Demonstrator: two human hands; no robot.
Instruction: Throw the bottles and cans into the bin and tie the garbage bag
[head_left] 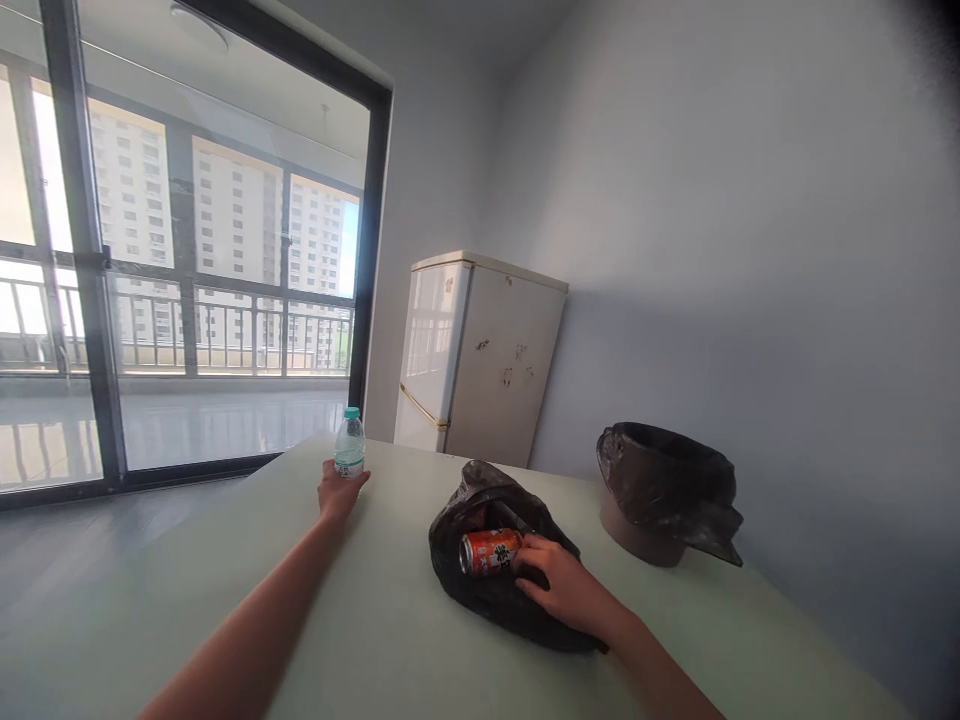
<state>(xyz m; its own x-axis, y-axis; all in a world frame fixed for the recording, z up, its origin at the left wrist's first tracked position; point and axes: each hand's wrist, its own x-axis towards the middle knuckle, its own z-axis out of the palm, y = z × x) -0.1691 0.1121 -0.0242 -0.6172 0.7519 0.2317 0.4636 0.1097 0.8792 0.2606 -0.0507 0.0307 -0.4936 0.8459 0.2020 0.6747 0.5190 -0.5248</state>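
My left hand [341,490] is wrapped round the lower part of a clear plastic bottle [350,445] with a teal cap, upright near the far left edge of the table. A red drink can [489,552] lies on its side over the mouth of a black plastic bag [480,598]. The fingers of my right hand [551,580] are closed on the can's right end. The bag sits crumpled on the table, its opening spread around the can. What else the bag holds is hidden.
To the right on the pale table [390,600] stands a brown bin [637,525] lined with a black bag [667,470]. A white fridge [510,370] is behind the table, by the wall. Glass sliding doors [225,250] are at the left.
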